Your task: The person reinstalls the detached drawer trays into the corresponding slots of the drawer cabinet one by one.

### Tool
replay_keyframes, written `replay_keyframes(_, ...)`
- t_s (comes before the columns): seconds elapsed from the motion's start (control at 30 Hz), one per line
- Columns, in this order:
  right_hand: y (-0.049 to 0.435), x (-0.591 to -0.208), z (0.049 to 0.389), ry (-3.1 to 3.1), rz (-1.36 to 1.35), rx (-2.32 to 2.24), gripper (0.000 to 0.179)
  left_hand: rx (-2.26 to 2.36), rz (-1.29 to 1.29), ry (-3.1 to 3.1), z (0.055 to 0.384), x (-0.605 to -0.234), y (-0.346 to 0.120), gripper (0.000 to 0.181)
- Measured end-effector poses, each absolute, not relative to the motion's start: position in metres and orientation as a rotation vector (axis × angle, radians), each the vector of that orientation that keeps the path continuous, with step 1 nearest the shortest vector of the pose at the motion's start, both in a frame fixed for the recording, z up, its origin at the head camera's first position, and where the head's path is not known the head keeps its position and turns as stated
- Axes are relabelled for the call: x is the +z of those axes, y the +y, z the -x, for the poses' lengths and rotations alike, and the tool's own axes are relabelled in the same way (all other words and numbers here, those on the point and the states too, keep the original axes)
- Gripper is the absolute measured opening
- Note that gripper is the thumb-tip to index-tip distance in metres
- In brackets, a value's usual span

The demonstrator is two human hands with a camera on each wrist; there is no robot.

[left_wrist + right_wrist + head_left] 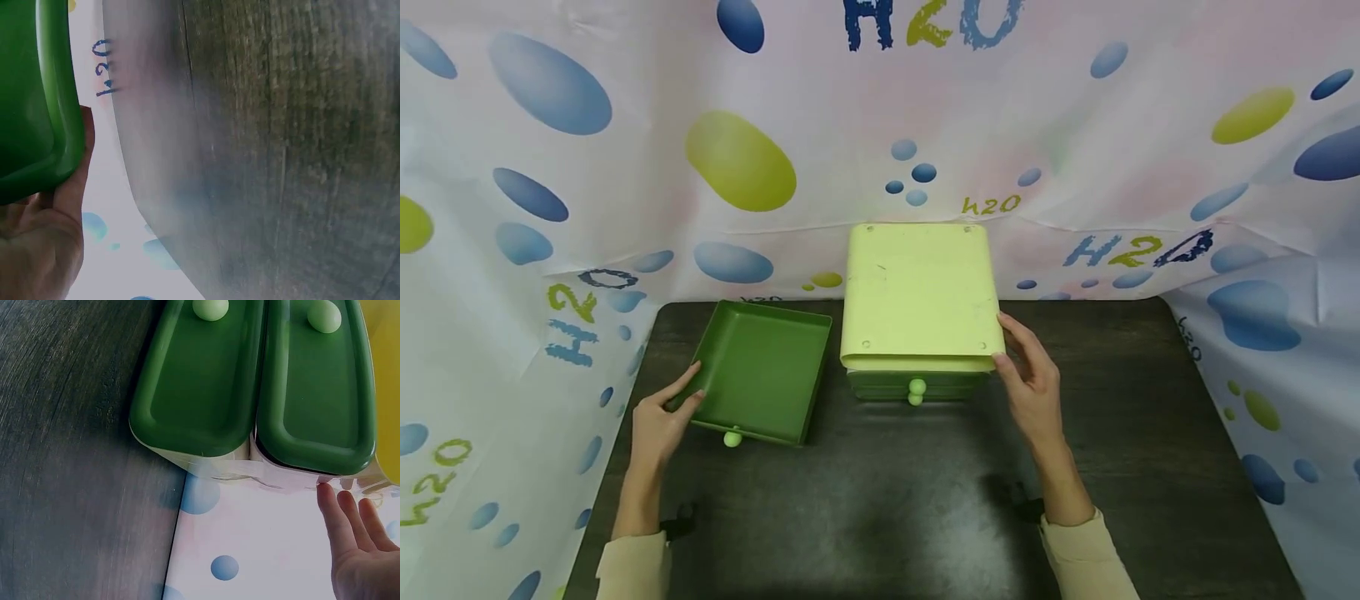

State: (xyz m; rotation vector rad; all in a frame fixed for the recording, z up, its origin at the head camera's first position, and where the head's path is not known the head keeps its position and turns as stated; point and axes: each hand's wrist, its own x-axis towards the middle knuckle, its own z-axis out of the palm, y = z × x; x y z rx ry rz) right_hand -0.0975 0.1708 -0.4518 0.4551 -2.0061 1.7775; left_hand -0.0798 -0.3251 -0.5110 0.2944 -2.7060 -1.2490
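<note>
A green drawer (760, 375) with a light green round knob (732, 438) lies to the left in the head view, its inside bare and its front turned slightly. My left hand (658, 425) holds it by its left wall near the front corner. In the left wrist view the drawer's corner (65, 144) hides part of the fingers. At centre stands a pale yellow drawer cabinet (922, 292) with two green drawer fronts, the upper front (319, 394) and the lower front (200, 387). My right hand (1033, 383) touches the cabinet's right side with straight fingers, thumb at the front top edge.
Both the cabinet and the pulled-out drawer are on a dark wood-grain table (850, 500). A white cloth (625, 167) printed with blue and green ovals hangs behind the table and along its sides.
</note>
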Motion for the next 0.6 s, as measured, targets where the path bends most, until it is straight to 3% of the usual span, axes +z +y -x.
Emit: replay_keyframes(0.6,0.17,-0.45,0.096,-2.022,-0.434,1.765,0.045,-1.269,-0.418,-2.773,0.055,-0.487,-0.313,0.056)
